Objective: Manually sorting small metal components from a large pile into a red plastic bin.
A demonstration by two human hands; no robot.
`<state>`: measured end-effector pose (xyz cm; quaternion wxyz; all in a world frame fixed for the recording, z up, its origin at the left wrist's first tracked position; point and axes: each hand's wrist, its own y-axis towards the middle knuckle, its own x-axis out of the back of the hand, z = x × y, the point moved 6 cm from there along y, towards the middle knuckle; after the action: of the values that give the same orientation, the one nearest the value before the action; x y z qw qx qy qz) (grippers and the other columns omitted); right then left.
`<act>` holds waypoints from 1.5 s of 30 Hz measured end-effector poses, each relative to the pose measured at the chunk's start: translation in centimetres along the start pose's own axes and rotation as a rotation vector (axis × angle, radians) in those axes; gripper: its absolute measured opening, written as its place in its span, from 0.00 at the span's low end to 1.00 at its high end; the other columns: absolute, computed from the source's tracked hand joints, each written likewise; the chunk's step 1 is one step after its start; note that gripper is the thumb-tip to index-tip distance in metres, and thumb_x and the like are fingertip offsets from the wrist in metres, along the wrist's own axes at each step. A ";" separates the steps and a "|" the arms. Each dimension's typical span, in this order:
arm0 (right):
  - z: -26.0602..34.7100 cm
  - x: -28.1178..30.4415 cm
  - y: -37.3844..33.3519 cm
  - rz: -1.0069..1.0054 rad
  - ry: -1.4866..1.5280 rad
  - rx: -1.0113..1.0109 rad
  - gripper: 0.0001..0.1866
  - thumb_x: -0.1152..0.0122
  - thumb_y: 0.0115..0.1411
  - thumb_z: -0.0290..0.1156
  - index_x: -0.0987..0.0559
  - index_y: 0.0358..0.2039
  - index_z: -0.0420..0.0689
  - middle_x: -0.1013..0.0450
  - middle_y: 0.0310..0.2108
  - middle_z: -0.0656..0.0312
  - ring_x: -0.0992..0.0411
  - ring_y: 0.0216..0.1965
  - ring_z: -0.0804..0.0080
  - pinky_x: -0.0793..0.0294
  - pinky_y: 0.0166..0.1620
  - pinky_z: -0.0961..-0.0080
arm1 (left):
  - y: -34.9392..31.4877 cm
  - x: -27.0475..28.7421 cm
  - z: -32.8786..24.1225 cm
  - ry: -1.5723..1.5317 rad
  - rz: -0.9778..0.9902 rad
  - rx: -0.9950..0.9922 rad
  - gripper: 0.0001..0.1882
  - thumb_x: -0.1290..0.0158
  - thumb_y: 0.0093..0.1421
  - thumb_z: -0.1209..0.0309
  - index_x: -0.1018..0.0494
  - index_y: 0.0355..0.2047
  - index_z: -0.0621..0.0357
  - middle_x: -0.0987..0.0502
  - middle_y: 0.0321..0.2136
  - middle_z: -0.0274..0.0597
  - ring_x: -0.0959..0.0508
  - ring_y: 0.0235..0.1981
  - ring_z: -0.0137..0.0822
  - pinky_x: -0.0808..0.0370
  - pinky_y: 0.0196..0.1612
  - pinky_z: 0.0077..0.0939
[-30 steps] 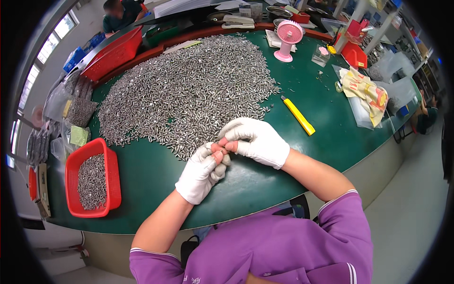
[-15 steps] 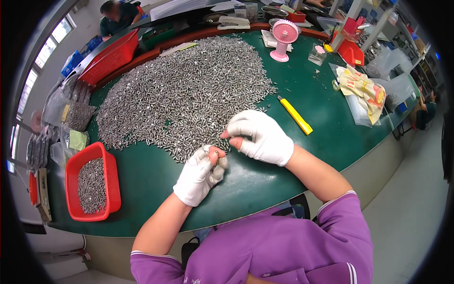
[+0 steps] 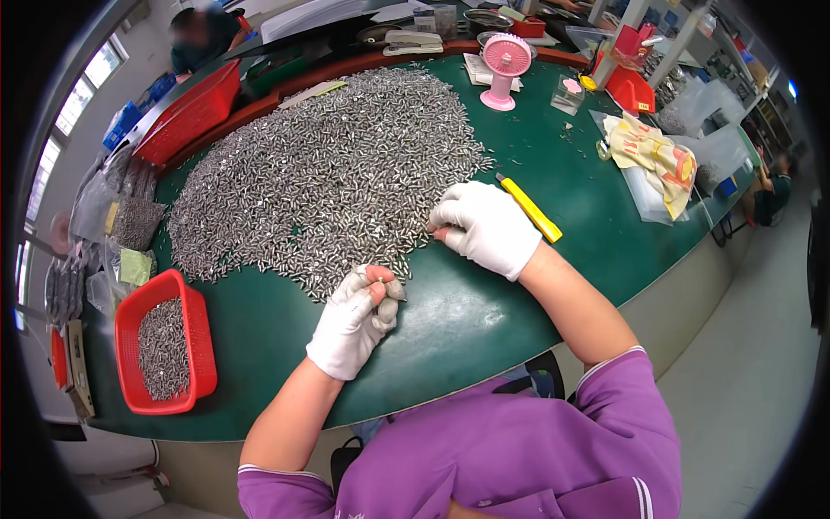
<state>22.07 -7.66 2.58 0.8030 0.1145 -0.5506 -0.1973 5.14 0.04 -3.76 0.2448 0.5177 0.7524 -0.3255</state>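
Observation:
A wide heap of small silver metal pins (image 3: 320, 173) covers much of the green table. My left hand (image 3: 353, 322), in a white glove with bare thumb and fingertip showing, is closed in a pinch just in front of the heap's near edge. What it pinches is too small to make out. At the heap's right edge, my gloved right hand (image 3: 486, 227) reaches down with fingers bent together, its fingertips at the outermost pins. Whether a pin is between them is hidden. A yellow utility knife (image 3: 530, 208) lies just beyond my right hand.
At left stands a red basket (image 3: 207, 350) part filled with pins. Bagged pins (image 3: 137, 223) lie behind it. A pink fan (image 3: 503, 73), a small clear box (image 3: 568, 93) and a printed cloth bag (image 3: 650, 160) are at the far right. A person (image 3: 203, 39) sits across the table.
My right hand has moved right, away from my left hand, to the heap's right edge. My left hand keeps its pinch. The whole view has shifted slightly.

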 end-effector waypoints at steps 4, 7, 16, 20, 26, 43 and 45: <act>1.0 -1.4 -0.2 0.079 0.026 -0.007 0.03 0.39 0.49 0.32 0.20 0.26 0.49 0.28 0.27 0.62 0.28 0.33 0.62 0.28 0.36 0.67 | 0.1 -0.3 0.0 -0.062 0.027 0.037 0.09 0.47 0.62 0.68 0.31 0.42 0.52 0.26 0.33 0.33 0.32 0.26 0.23 0.35 0.31 0.16; 0.9 -2.4 -0.3 0.091 -0.085 -0.054 0.03 0.39 0.48 0.33 0.21 0.24 0.49 0.29 0.26 0.60 0.29 0.33 0.59 0.28 0.36 0.64 | 0.0 -0.5 -0.1 -0.050 0.002 0.033 0.09 0.48 0.62 0.68 0.31 0.42 0.52 0.27 0.33 0.33 0.33 0.26 0.23 0.35 0.31 0.16; 3.4 -2.7 -0.4 0.236 0.692 -0.143 0.09 0.36 0.54 0.32 0.21 0.34 0.42 0.29 0.32 0.62 0.29 0.33 0.73 0.30 0.37 0.78 | 0.3 -0.6 0.8 -0.086 0.031 0.056 0.08 0.47 0.61 0.71 0.31 0.40 0.52 0.27 0.30 0.32 0.33 0.24 0.19 0.35 0.27 0.12; 3.7 -3.3 -0.5 0.248 0.816 -0.193 0.11 0.37 0.53 0.32 0.22 0.35 0.40 0.29 0.30 0.59 0.28 0.32 0.71 0.28 0.37 0.76 | 0.0 -0.4 0.6 0.024 -0.049 0.045 0.06 0.46 0.61 0.70 0.29 0.38 0.48 0.29 0.28 0.28 0.36 0.22 0.18 0.37 0.26 0.11; 4.6 -1.7 0.2 0.139 0.607 0.034 0.10 0.34 0.50 0.31 0.20 0.34 0.45 0.28 0.31 0.61 0.29 0.33 0.67 0.29 0.38 0.72 | 0.0 -0.4 0.2 -0.007 -0.039 0.023 0.05 0.47 0.62 0.70 0.29 0.38 0.51 0.26 0.29 0.32 0.32 0.23 0.18 0.35 0.26 0.10; -0.2 1.0 0.0 -0.135 0.032 -0.107 0.06 0.40 0.52 0.36 0.22 0.27 0.48 0.29 0.25 0.60 0.29 0.33 0.60 0.29 0.37 0.65 | -0.2 -0.2 0.0 -0.005 -0.030 0.031 0.09 0.47 0.62 0.64 0.29 0.38 0.53 0.26 0.29 0.34 0.31 0.23 0.22 0.34 0.27 0.14; -0.9 0.3 -0.1 -0.099 0.000 -0.088 0.05 0.40 0.52 0.35 0.22 0.26 0.49 0.29 0.25 0.60 0.29 0.33 0.60 0.28 0.37 0.65 | -0.1 0.1 0.0 -0.008 -0.031 0.032 0.09 0.46 0.61 0.63 0.29 0.38 0.53 0.26 0.29 0.34 0.31 0.23 0.22 0.34 0.27 0.15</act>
<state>22.99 -7.88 2.43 0.7966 0.1061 -0.5349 -0.2609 4.99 0.05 -3.82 0.2345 0.5085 0.7540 -0.3434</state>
